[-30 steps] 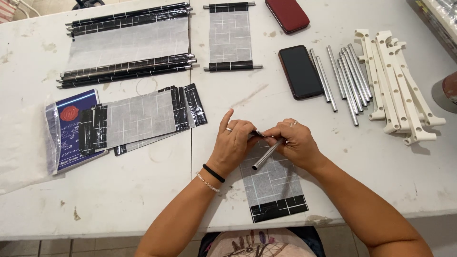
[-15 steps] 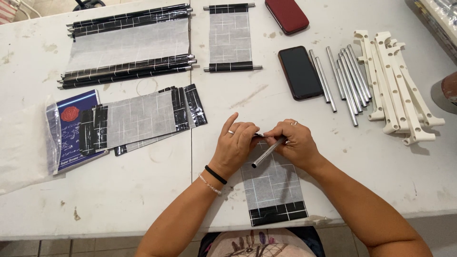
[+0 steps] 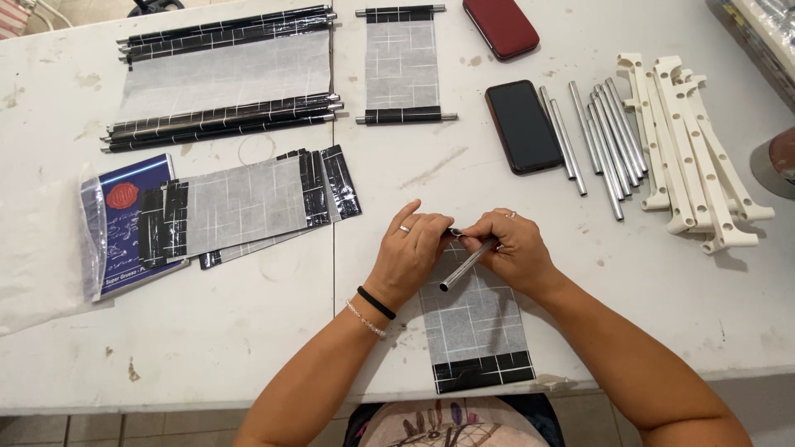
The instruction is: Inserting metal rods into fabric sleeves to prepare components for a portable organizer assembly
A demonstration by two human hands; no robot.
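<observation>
Both my hands meet over the near middle of the white table (image 3: 248,331). My right hand (image 3: 515,248) grips a short silver metal rod (image 3: 465,266) that slants down to the left. My left hand (image 3: 411,252) pinches the far end of a grey mesh sheet with black taped ends (image 3: 476,327), right where the rod's upper tip sits. The sheet lies flat toward me, its near black band at the table's front edge.
A stack of loose mesh sheets (image 3: 248,203) lies left, beside a blue packet in plastic (image 3: 124,223). Finished rod-ended sheets (image 3: 228,74), (image 3: 403,64) lie at the back. A black phone (image 3: 523,126), red case (image 3: 500,26), several silver rods (image 3: 600,136) and white perforated strips (image 3: 687,149) lie right.
My left index finger, raised a second ago, has come down onto the sheet's end. The rod has tilted a little steeper in my right hand.
</observation>
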